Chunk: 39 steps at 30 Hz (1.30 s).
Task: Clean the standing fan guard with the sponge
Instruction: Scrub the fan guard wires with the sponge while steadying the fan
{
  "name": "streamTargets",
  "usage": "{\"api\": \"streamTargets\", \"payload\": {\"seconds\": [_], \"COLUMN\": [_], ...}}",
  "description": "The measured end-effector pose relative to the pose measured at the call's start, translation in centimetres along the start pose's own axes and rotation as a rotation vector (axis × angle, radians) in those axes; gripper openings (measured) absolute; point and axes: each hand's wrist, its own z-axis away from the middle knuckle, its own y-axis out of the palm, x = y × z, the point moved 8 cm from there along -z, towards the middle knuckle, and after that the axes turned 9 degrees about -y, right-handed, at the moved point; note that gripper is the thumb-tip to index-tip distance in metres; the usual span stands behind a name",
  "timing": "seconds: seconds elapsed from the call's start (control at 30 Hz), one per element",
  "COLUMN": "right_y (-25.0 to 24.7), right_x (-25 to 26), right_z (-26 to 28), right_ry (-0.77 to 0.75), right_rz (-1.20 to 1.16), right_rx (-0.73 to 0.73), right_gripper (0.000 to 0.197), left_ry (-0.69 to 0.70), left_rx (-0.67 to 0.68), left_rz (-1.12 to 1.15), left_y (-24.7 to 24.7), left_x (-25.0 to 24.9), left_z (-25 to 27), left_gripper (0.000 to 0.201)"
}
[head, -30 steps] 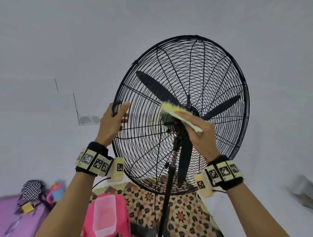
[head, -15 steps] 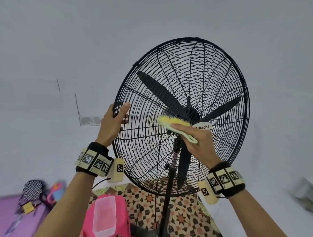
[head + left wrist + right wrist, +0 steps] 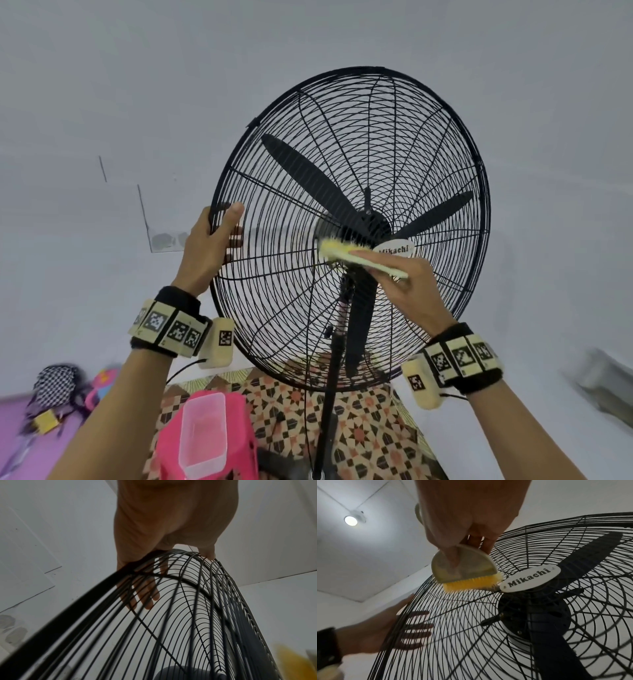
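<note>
Two hands work on one black fan guard [image 3: 346,154]. The left hand [image 3: 209,250] grips the guard's left rim, thumb in front, fingers curled behind the wires. The right hand [image 3: 407,287] pinches one yellow-bristled scrubber [image 3: 346,251], its fingers on the pale back, bristles pressed against the wires just left of the white Mikachi badge [image 3: 397,249]. Three dark blades [image 3: 308,181] show behind the guard. The scrubber's handle end is hidden under the right hand.
</note>
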Motion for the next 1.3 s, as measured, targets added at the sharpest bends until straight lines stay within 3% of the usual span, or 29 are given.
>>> {"api": "streamTargets", "payload": {"seconds": [0.1, 0.3, 0.47, 0.57, 0.63, 0.7, 0.77, 0.83, 0.93, 1.07, 1.2, 1.3], "right_y": [-1.0, 0.2, -1.2, 0.1, -0.3, -1.8, -3.5, -4.0, -2.7, -2.5, -4.2, -2.9], "right_x": [-1.0, -0.8, -1.6, -0.6, -0.9, -1.9, -2.7, -3.3, -3.9, -4.5, -4.1, -4.3], "right_z": [-0.5, 1.6, 0.5, 1.2, 1.5, 1.2, 0.5, 0.3, 1.7, 1.7, 0.7, 1.7], "right_ry": [0.044, 0.049, 0.073, -0.037, 0.013, 0.082, 0.100, 0.091, 0.068, 0.110, 0.129, 0.097], "right_rz": [0.024, 0.002, 0.068, 0.081, 0.018, -0.015, 0.004, 0.075, 0.113, 0.000, -0.003, 0.081], "right_rx": [-0.109, 0.076, -0.065, 0.066, 0.134, 0.072, -0.056, -0.092, 0.072, 0.261, 0.034, 0.110], "right_gripper": [0.039, 0.047, 0.044, 0.043, 0.045, 0.047, 0.043, 0.045, 0.056, 0.050, 0.050, 0.053], "left_ry": [0.005, -0.032, -0.028, -0.029, -0.030, -0.033, -0.028, -0.028, -0.024, -0.002, -0.011, -0.003], "left_rx": [0.004, 0.015, 0.020, 0.010, -0.001, -0.002, 0.001, 0.005, 0.002, -0.019, -0.012, -0.020], "left_rz": [-0.007, 0.003, 0.011, 0.008, 0.008, 0.005, 0.008, 0.008, 0.006, -0.005, -0.011, -0.025], "left_y": [0.2, 0.0, 0.0, 0.1, 0.1, 0.1, 0.1, 0.1, 0.1, 0.2, 0.2, 0.2], "left_x": [-0.1, 0.1, 0.2, -0.1, -0.2, 0.0, 0.1, 0.2, 0.0, -0.2, 0.1, -0.3], "left_z": [0.2, -0.1, 0.1, 0.3, 0.3, 0.4, 0.6, 0.7, 0.7, 0.8, 0.7, 0.7], "left_gripper": [0.044, 0.050, 0.057, 0.048, 0.052, 0.059, 0.055, 0.051, 0.059, 0.061, 0.066, 0.064]}}
